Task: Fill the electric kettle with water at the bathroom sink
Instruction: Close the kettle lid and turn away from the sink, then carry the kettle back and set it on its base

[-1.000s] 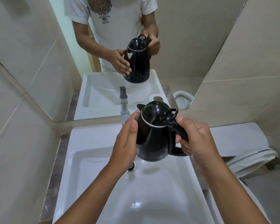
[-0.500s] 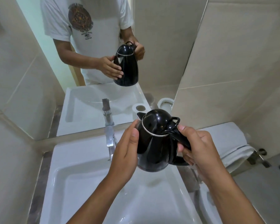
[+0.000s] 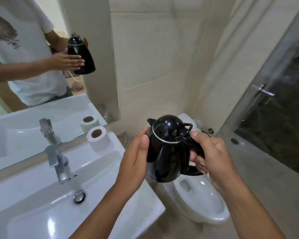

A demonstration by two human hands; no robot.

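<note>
One black electric kettle [image 3: 169, 149] is in view, held in the air by two hands, with its lid closed and its spout pointing away toward the wall. The right hand [image 3: 212, 157] is closed around the kettle's handle, thumb lying on top near the lid's ring. The left hand [image 3: 136, 161] is flat and open against the kettle's side, fingers straight, pressing rather than curling round it. The kettle hangs past the right edge of the one white sink [image 3: 47, 209], above the gap between the sink and the one white toilet [image 3: 202, 204], whose lid is down; it is not over the basin. One chrome faucet [image 3: 58, 163] stands at the back of the sink, well to the left of the kettle, with no water visible from it, and one round metal drain [image 3: 79, 196] sits in the basin below it. One roll of toilet paper [image 3: 98, 138] stands upright on the sink's back right corner, near the left hand but apart from it. The basin itself is bare, leaving open room under the faucet. The mirror [image 3: 41, 69] above the sink repeats the kettle, the roll, the faucet and the person in a white printed shirt. To the right, a glass shower door [image 3: 274, 109] with one metal handle closes off that side, leaving bare floor between it and the toilet.
</note>
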